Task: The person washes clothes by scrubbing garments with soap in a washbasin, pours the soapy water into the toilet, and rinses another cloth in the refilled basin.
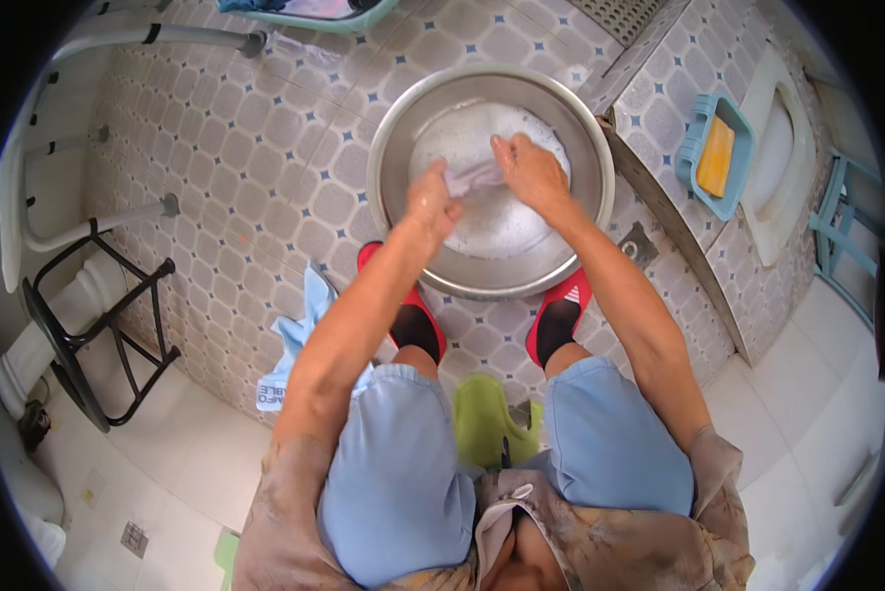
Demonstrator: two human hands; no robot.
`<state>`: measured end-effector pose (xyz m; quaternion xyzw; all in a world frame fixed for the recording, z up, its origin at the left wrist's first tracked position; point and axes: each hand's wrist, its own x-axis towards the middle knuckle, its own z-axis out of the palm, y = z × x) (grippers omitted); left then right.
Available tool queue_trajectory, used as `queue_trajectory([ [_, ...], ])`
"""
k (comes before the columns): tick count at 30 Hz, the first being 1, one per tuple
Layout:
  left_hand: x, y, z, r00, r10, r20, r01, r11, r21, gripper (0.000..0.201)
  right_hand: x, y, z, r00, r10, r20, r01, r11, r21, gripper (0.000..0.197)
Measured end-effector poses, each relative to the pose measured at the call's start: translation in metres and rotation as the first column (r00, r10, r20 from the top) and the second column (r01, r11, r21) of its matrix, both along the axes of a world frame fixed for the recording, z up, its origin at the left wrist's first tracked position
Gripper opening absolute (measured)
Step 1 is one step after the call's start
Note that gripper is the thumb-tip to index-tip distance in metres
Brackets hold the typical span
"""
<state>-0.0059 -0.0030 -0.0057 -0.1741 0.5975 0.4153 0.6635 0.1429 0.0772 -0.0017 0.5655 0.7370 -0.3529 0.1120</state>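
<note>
Pale cloth [474, 179]: right in the thick of it, strung between two hands, over the far half of the metal basin [391, 212]; no telling from above if touching the water.
Long axis: running left to right, slanting slightly farther off at the right end.
Left hand [433, 204]: curled in, fastened by the look of it on the cloth's left end; blurred here, so no telling the exact set of the fingertips.
Right hand [534, 175]: pinching the right end, thumb against fingers.
Nearer hand: no winner, with contact at both ends; left closer in toward the body, right a touch farther out.
Cloudy water [502, 241]: pale, specked with suds, spread beneath both hands.
Red shoes [571, 295]: planted at the basin's near edge, one left, one right.
Near side: green stool [475, 419] behind the shoes; light-blue cloth [314, 295] over on the left, on the tiled floor [295, 187].
Right side: up on the ledge [679, 231], blue basket [691, 158] with a yellow block [716, 158] inside.
</note>
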Motion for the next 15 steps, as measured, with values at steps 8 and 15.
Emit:
queue_trajectory([
  [8, 0.014, -0.013, 0.010, -0.330, -0.046, -0.943, 0.719, 0.635, -0.282, 0.043, 0.040, -0.010, -0.007, 0.899, 0.430, -0.086, -0.337, 0.804, 0.490, 0.047],
  [15, 0.000, -0.014, -0.020, -0.445, -0.277, -0.851, 0.742, 0.417, -0.524, 0.037, 0.042, 0.012, 0.001, 0.968, 0.203, -0.148, -0.186, 0.975, 0.120, 0.040],
])
